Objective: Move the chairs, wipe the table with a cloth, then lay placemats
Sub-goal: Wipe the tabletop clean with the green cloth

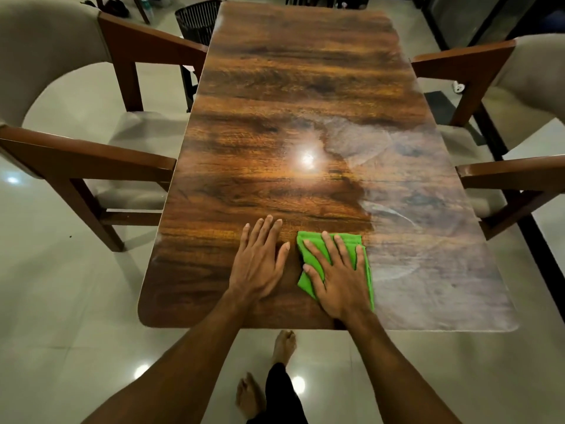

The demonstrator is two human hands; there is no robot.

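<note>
A glossy wooden table [290, 87] stretches away from me. A folded green cloth [308, 281] lies flat near its front edge. My right hand [336, 273] presses on the cloth with straight, spread fingers. Just left of it, my left hand [260, 258] rests flat on the bare wood, fingers straight. A hazy wet smear [428, 240] covers the right half of the tabletop; the left half looks dark and dry. One chair with wooden arms and a pale seat [76, 154] stands at the left side, another chair [504, 179] at the right side.
A black mesh bin [198, 21] stands on the tiled floor beyond the table's far left corner. The ceiling light reflects at the table's middle [307, 159]. My bare feet [282, 347] are on the shiny floor below the front edge. Dark furniture lines the back right.
</note>
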